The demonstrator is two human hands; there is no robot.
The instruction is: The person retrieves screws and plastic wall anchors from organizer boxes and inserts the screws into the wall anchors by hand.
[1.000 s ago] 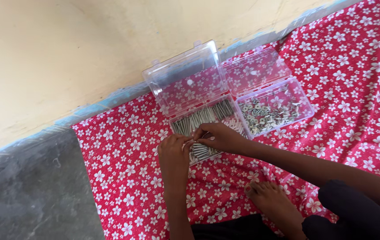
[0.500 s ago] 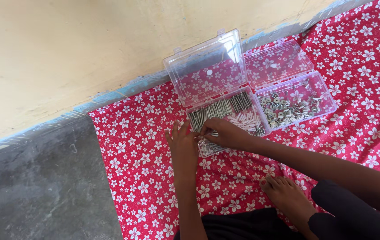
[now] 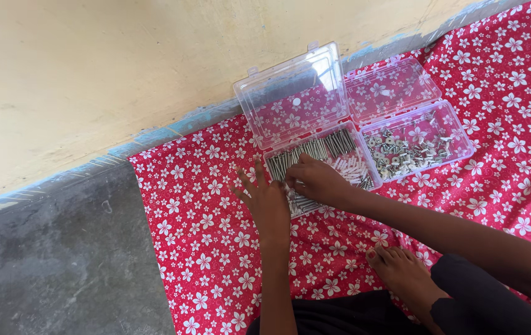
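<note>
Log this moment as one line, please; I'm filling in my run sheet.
left hand: flat, fingers spread, at box edge | right hand: inside clear box on metal screws | second clear box: open

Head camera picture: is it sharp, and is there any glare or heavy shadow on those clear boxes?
Head view: soft, even daylight with no hard shadows; the raised lid of the clear box catches a pale sheen near its top right corner; the screws look fairly crisp, the left hand and right hand slightly soft; the grey floor looks smeared towards the frame edge.
</note>
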